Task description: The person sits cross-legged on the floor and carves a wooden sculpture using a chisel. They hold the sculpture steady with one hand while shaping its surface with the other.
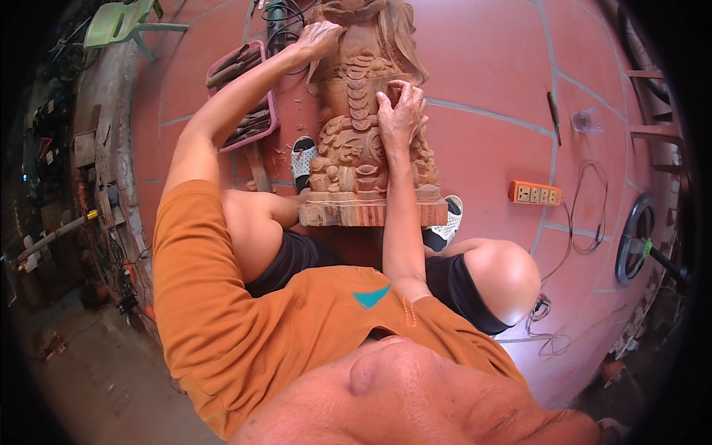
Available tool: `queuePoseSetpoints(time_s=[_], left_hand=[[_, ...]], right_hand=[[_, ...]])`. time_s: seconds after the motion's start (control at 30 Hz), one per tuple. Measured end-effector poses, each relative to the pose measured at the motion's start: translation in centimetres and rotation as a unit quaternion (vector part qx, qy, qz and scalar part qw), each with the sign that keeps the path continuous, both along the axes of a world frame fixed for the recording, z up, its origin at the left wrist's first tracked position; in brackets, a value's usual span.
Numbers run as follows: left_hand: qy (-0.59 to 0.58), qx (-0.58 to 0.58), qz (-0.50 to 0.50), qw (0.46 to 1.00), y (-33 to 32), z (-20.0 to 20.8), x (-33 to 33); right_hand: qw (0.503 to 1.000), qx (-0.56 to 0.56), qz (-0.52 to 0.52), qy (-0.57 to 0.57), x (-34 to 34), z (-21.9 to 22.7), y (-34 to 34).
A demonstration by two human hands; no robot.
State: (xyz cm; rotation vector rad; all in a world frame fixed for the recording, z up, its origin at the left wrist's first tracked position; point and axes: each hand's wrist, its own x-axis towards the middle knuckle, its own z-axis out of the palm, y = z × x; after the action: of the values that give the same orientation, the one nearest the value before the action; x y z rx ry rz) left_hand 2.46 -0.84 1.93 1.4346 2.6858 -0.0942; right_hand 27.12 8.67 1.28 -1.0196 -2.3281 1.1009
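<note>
Right hand, half-curled, touches the carved statue.

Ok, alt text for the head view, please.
A carved wooden statue, with a person's left hand at its upper left edge and right hand on its front. A pink basket is to its left and an orange power strip to its right, on red floor tiles.

A light green plastic chair is standing at upper left. On the red tiled floor, an orange rectangular power strip is lying beside a thin cable, and a clear plastic cup is sitting farther away.
</note>
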Motion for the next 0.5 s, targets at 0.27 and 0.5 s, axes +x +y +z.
queuePoseSetpoints(time_s=[0.27,0.5], left_hand=[[-0.175,-0.060,0.025,0.982,-1.0,2.7,1.9],[-0.078,0.023,0.030,0.996,0.2,0.8,3.5]], right_hand=[[1.000,0.006,-0.009,-0.008,0.1,-0.1,0.4],[1.000,-0.004,-0.001,0.002,0.0,-0.1,0.2]])
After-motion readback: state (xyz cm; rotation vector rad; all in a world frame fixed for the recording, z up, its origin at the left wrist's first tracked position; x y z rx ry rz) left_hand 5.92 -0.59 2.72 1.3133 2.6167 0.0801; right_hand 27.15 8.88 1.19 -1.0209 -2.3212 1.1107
